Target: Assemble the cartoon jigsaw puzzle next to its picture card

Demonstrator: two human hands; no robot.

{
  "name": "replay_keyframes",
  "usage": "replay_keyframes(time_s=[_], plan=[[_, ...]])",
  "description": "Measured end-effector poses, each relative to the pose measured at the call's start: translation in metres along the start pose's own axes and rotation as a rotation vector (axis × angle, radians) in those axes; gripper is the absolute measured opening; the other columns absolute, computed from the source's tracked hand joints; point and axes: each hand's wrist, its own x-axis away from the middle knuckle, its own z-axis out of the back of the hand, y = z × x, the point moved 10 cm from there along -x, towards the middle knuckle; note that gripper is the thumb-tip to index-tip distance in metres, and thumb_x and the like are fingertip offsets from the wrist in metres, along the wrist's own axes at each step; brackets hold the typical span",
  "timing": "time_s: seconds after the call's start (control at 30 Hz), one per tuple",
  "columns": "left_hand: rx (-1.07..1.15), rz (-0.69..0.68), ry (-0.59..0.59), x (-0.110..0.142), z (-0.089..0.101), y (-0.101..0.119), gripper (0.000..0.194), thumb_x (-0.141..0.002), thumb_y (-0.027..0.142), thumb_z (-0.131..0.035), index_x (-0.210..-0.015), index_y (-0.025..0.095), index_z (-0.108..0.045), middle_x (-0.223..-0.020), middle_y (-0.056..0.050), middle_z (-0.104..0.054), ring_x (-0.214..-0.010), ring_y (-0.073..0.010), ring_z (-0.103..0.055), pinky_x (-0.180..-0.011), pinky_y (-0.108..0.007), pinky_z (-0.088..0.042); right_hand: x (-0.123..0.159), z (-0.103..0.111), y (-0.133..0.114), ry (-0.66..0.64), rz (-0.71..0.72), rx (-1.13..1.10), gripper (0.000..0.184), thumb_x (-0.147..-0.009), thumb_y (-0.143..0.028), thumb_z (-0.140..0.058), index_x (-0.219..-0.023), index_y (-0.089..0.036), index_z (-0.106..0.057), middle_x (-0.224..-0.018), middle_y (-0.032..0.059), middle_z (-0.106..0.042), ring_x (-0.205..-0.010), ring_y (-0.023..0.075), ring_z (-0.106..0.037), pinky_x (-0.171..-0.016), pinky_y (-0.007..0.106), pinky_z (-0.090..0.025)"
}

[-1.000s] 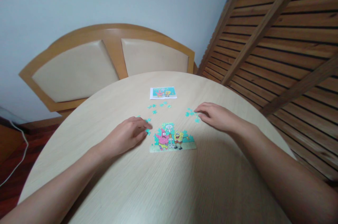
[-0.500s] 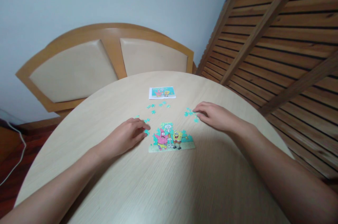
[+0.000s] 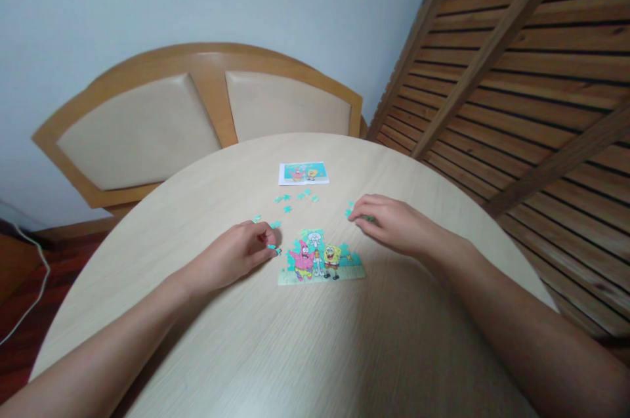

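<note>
A partly built cartoon jigsaw puzzle (image 3: 321, 260) lies on the round wooden table (image 3: 315, 339). My left hand (image 3: 235, 254) rests just left of it, fingers curled and pinching a small turquoise piece (image 3: 273, 248) beside the puzzle's left edge. My right hand (image 3: 391, 224) lies to the upper right of the puzzle, fingers bent over a few loose turquoise pieces (image 3: 350, 211). More loose pieces (image 3: 295, 198) are scattered behind the puzzle. A small reference picture (image 3: 304, 172) lies farther back.
A wooden bench back with two beige cushions (image 3: 197, 116) curves behind the table against a pale wall. Slatted wooden panelling (image 3: 531, 77) rises on the right. A white cable (image 3: 29, 300) trails over the red floor at the left.
My right hand has slid left and closed over the loose pieces at the puzzle's upper right. My left hand has curled its fingers more tightly on the small piece.
</note>
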Motion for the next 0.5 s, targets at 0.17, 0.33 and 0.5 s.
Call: replay_keyframes(time_s=[0.17,0.33,0.5], plan=[[0.161,0.085,0.094,-0.001,0.001,-0.006,0.021,-0.094,0.035,-0.059,-0.085,0.017,-0.065,-0.077,-0.001,-0.068,-0.069,-0.0151,-0.058,-0.063,-0.027,-0.043,-0.004,-0.002,-0.015,-0.011,0.044,0.008,0.023,-0.098,-0.020,-0.051,-0.104,-0.020,-0.073,-0.102,0.0074,-0.073,-0.096,0.0219,-0.067,-0.086,0.036,-0.051],[0.200,0.099,0.158,-0.001,-0.001,-0.005,0.025,-0.094,0.039,-0.060,-0.086,0.017,-0.068,-0.077,-0.002,-0.069,-0.067,-0.0148,-0.058,-0.061,-0.026,-0.043,-0.007,-0.010,-0.040,-0.047,0.123,-0.015,0.023,-0.099,-0.020,-0.052,-0.102,-0.020,-0.074,-0.101,0.0067,-0.075,-0.093,0.0209,-0.068,-0.084,0.035,-0.049],[0.076,0.156,0.171,0.000,0.006,-0.016,0.026,-0.095,0.039,-0.056,-0.087,0.018,-0.068,-0.078,-0.002,-0.071,-0.062,-0.0144,-0.057,-0.060,-0.026,-0.042,-0.008,-0.016,-0.046,-0.091,0.122,-0.048,0.021,-0.098,-0.020,-0.054,-0.101,-0.021,-0.075,-0.102,0.0065,-0.076,-0.093,0.0200,-0.068,-0.083,0.033,-0.049]])
